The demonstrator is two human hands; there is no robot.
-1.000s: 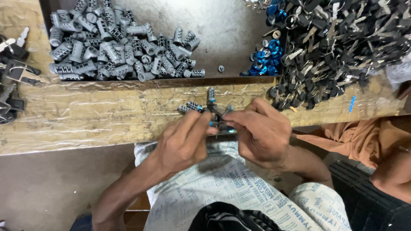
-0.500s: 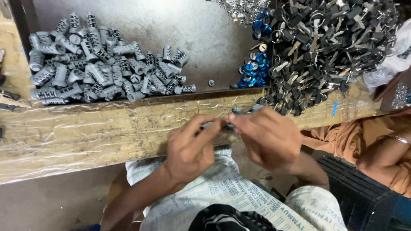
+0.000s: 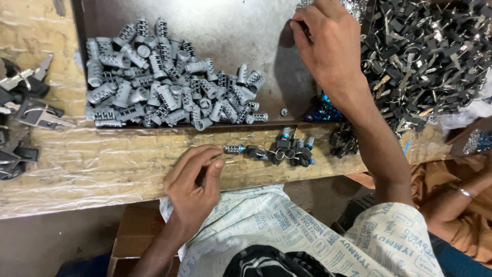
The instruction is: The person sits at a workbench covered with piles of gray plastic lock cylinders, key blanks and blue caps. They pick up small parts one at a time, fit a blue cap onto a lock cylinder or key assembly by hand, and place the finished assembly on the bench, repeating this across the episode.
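My left hand (image 3: 196,180) rests at the front edge of the plastic-covered wooden ledge (image 3: 102,164), fingers loosely curled with nothing in them. Just past its fingertips lies a small grey lock cylinder with a black key in it (image 3: 245,150), beside a little cluster of similar finished pieces (image 3: 292,149). My right hand (image 3: 328,43) reaches far over the dark metal tray (image 3: 230,31) toward the shiny parts at the top edge; its fingertips are hidden. A heap of grey lock cylinders (image 3: 164,82) fills the tray's left half.
A big pile of black-headed keys (image 3: 430,56) lies at the right, with blue parts (image 3: 323,110) under my right forearm. Several black keys (image 3: 23,113) lie at the far left. Another person's arm with a bangle (image 3: 461,192) sits at the right. Printed cloth covers my lap.
Both hands were together working a cylinder and key at the ledge. Now the piece lies on the ledge, my left hand has drawn back, and my right hand has reached up across the tray.
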